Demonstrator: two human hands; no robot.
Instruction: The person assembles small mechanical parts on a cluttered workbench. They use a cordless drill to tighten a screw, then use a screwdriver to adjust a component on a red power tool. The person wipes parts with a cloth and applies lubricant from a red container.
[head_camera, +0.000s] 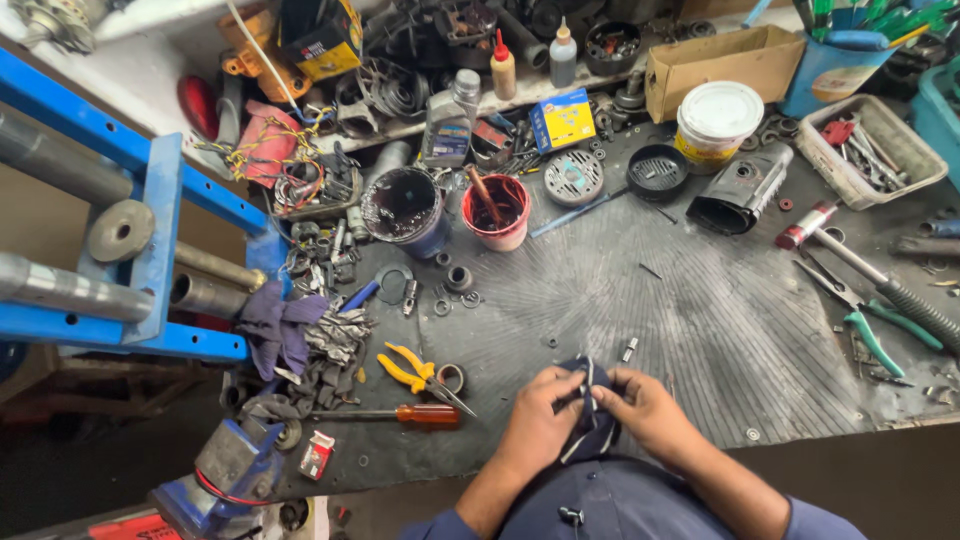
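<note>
Head-camera view looking down on a cluttered workbench covered by a ribbed black mat (720, 320). At 6 o'clock, close to the person's body, both hands meet over the near edge of the mat. The left hand (538, 420) and the right hand (650, 412) pinch a dark blue cloth (592, 420) with pale stripes between them, fingers curled shut on its folds; whether anything is wrapped inside cannot be told. Just beyond the cloth, toward 12 o'clock, a small metal bit (630, 349) lies on the mat. At 9 o'clock from the hands lie yellow-handled pliers (412, 372), and near them an orange-handled screwdriver (400, 414). At 8 o'clock a blue vise (225, 470) sits at the bench corner. Toward 11 o'clock stand a red cup (497, 212) and a dark tin (405, 208). At 1 o'clock are a white tub (718, 122) and a cardboard box (722, 66). At 3 o'clock lie green-handled pliers (865, 318) and a hammer (870, 275)
</note>
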